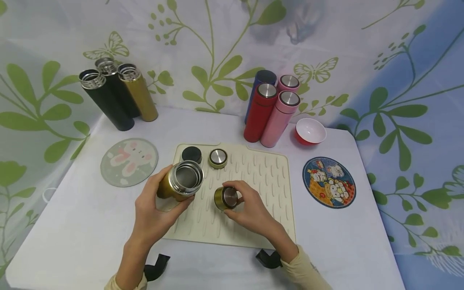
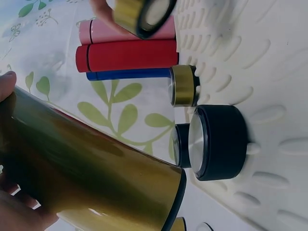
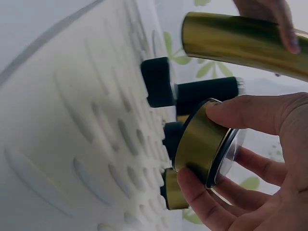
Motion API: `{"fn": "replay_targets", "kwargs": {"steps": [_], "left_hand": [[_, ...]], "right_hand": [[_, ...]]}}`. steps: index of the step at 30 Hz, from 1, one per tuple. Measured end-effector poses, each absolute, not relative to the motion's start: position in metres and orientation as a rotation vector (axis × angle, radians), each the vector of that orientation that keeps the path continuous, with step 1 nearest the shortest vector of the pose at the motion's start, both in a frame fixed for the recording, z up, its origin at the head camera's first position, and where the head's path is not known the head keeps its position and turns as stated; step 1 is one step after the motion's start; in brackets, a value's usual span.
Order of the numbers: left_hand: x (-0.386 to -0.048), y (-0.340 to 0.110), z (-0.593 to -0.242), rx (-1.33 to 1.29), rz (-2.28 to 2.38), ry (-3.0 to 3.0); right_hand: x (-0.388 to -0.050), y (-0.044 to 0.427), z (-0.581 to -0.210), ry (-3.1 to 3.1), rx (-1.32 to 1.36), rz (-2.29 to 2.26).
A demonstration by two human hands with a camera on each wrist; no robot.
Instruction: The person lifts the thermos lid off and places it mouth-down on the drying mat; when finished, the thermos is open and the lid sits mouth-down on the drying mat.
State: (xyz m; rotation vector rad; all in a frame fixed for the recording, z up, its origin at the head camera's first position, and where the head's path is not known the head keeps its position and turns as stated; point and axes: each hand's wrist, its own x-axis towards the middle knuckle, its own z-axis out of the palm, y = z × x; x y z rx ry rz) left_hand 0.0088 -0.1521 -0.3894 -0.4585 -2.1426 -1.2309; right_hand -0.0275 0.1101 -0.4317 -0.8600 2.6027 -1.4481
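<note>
My left hand (image 1: 154, 209) grips a gold thermos bottle (image 1: 168, 187) whose lidless steel mouth tilts toward the head camera. Between thumb and fingers, my right hand (image 1: 251, 207) pinches a gold lid (image 1: 222, 198) with a steel top, just above the cream drying mat (image 1: 268, 225). A second gold lid (image 1: 218, 158) lies on the mat's far part, beside a black lid (image 1: 191, 154). Another black lid (image 2: 221, 142) shows on the mat in the left wrist view; the bottle hides it from the head camera. Bottle and held lid are apart.
Lidless black bottles (image 1: 108, 102) and a gold one (image 1: 141, 96) stand at the back left. Lidded red (image 1: 259, 114), pink (image 1: 277, 125) and blue (image 1: 253, 90) bottles stand behind the mat, near a red bowl (image 1: 311, 131). Round pads (image 1: 129, 162) flank the mat.
</note>
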Motion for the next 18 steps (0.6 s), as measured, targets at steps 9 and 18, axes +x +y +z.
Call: {"fn": "replay_targets", "kwargs": {"steps": [9, 18], "left_hand": [[0.009, -0.153, -0.39, -0.458, -1.241, -2.125], [0.01, -0.153, -0.392, -0.453, -1.24, -2.123]], "right_hand": [[-0.046, 0.092, -0.44, 2.686, -0.912, -1.253], [-0.056, 0.073, -0.445, 2.723, -0.891, -1.103]]}}
